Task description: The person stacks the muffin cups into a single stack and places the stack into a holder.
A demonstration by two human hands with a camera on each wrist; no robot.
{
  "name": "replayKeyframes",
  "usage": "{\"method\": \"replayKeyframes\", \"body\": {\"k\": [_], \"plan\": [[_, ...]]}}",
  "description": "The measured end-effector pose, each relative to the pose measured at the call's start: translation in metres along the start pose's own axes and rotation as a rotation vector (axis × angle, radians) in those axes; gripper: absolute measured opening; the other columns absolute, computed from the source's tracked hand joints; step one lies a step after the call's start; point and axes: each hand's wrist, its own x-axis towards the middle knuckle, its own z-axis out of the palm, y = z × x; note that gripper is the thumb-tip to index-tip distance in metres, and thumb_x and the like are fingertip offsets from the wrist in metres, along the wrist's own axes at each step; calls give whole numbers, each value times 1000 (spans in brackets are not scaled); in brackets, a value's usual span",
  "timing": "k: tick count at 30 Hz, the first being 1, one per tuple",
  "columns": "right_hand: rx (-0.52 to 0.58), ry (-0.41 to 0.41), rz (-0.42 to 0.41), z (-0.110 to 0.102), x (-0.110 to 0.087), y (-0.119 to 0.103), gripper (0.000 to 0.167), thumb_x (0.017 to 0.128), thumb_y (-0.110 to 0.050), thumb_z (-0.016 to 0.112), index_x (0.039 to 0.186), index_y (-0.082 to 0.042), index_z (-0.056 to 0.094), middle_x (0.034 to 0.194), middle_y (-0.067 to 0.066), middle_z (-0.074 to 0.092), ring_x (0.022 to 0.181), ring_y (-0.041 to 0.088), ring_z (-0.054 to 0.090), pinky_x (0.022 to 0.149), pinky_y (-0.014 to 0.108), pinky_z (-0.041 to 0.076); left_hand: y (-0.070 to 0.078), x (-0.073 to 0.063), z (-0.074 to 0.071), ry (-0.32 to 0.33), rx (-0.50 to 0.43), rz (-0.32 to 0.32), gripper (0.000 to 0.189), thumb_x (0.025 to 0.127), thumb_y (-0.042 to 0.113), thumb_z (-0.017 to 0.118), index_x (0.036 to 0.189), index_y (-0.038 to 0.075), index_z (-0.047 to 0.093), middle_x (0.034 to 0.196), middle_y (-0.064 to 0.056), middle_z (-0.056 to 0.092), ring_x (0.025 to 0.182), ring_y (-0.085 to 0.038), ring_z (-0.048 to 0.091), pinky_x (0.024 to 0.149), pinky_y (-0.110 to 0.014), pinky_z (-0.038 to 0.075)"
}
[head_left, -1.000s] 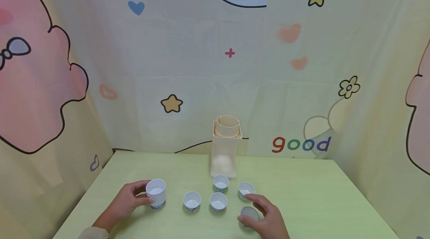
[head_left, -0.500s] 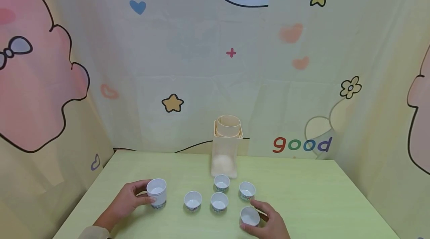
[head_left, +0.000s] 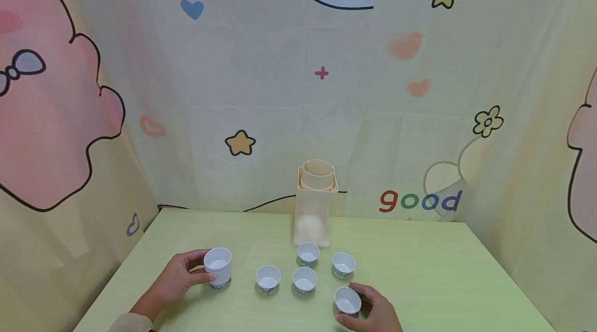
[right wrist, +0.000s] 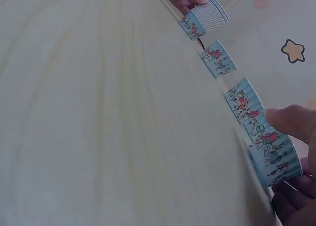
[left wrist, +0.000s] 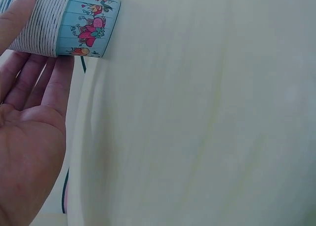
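At the left, my left hand point(head_left: 184, 272) grips a stack of nested paper cups point(head_left: 217, 268) upright. Many layered rims and a fruit-printed blue base show in the left wrist view, where the stack point(left wrist: 64, 23) lies between thumb and fingers. Near the front right stands a single paper cup point(head_left: 347, 301), mouth up. My right hand point(head_left: 373, 311) is beside it, thumb at its near side and forefinger by its far right rim, loosely spread. From the right wrist, this cup point(right wrist: 275, 159) stands on the table between thumb and fingers; contact is hard to tell.
Several other paper cups stand mouth up: one cup point(head_left: 268, 279) near the stack, a middle cup point(head_left: 305, 281), a back cup point(head_left: 309, 254) and a right-hand cup point(head_left: 343, 265). Behind them a cream holder point(head_left: 312, 207) stands on the pale green table point(head_left: 420, 264). Printed cloth point(head_left: 275, 62) surrounds the table.
My right hand has drawn back slightly right and toward me, its fingers coming away from over the front right cup, whose inside now shows fully. My left hand keeps its hold on the stack.
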Motion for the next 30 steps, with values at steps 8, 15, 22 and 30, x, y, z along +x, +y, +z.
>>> {"method": "replayKeyframes", "body": {"k": [8, 15, 22, 30], "plan": [[-26, 50, 7, 1, 0, -2, 72, 70, -31, 95, 128, 1, 66, 119, 9, 74, 109, 21, 70, 90, 27, 61, 1, 1, 0, 11, 27, -15, 70, 82, 17, 87, 140, -7, 56, 140, -25, 61, 125, -33, 62, 97, -28, 60], [-54, 65, -7, 0, 0, -3, 69, 71, -29, 95, 125, 3, 67, 117, 10, 75, 105, 21, 72, 89, 31, 62, 0, 1, 0, 14, 25, -26, 70, 82, 17, 87, 141, -6, 56, 140, -24, 61, 126, -33, 62, 97, -28, 59], [-58, 59, -5, -1, 0, -3, 68, 71, -29, 95, 125, 2, 67, 116, 9, 75, 104, 20, 71, 87, 26, 61, 2, -1, 0, 5, 10, -18, 71, 82, 16, 87, 141, -7, 55, 140, -26, 60, 127, -36, 61, 97, -29, 60], [-17, 57, 1, -2, 1, -3, 67, 72, -28, 95, 125, 2, 66, 118, 9, 74, 106, 20, 71, 86, 18, 58, 1, -1, 0, 0, 3, -4, 71, 82, 16, 87, 140, -9, 55, 140, -27, 60, 127, -38, 61, 98, -29, 59]]}}
